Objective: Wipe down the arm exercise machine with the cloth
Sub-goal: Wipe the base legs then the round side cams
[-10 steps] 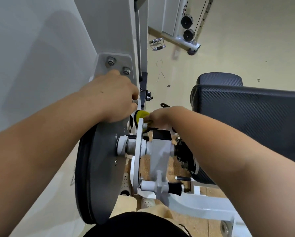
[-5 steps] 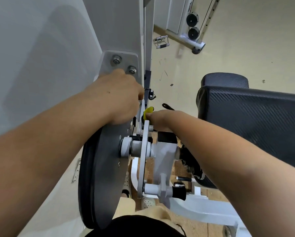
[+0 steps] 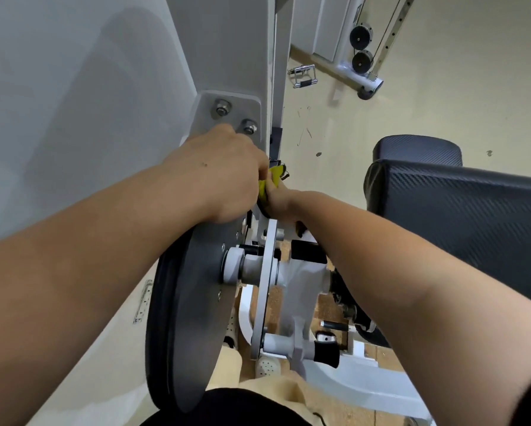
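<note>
"Grey on the left of the frame: what is it?" asks the listener.

"A pale wall, then the arm exercise machine (image 3: 304,281): a bolted plate (image 3: 227,112) at upper centre-left and a big grey disc (image 3: 190,302) standing on edge below it," says the describer. "The left hand (image 3: 224,176) lies over the top of the disc, fingers curled down out of sight. Whether they pinch anything I cannot tell."

"And where is the cloth (image 3: 273,176)?"

"Yellow, at mid-frame, bunched between the two hands in the narrow gap beside the disc. The right hand (image 3: 281,201), just right of it, has its fingers curled round it. Right again, a black pad (image 3: 458,216) fills the edge, and a cable handle (image 3: 302,76) lies on the floor near the top."

"How should this wipe go?"

"It looks like a tight-corner wipe. I would keep the cloth bunched small, press it against the metal and draw it along the gap, steadying with the left hand. Fingers should stay clear of the pivot (image 3: 242,269) below, which could nip them."
</note>
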